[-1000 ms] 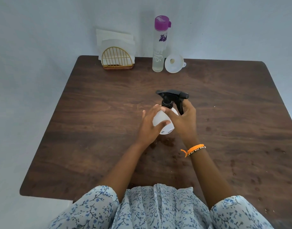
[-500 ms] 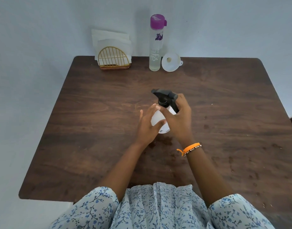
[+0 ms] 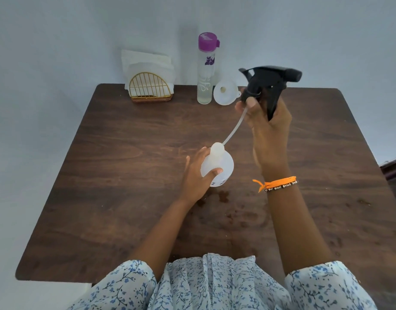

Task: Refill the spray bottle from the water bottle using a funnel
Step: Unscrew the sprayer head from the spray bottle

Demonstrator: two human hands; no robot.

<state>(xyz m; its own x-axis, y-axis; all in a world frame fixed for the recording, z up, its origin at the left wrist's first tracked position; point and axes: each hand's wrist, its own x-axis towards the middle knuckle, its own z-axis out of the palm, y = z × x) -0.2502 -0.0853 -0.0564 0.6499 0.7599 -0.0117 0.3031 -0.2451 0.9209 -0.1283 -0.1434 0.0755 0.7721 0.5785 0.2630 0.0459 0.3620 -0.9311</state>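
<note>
Lifting the sprayer clear: right hand grips its collar, left hand holds the bottle at table centre. Raise until the tube exits the neck without dripping.

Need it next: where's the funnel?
Head view: the funnel lies at the table's far edge, just right of the water bottle.

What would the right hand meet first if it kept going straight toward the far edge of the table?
Probably the funnel, just beyond and left of the right hand gripping the spray head; height and depth are unclear, so it may pass above.
</note>
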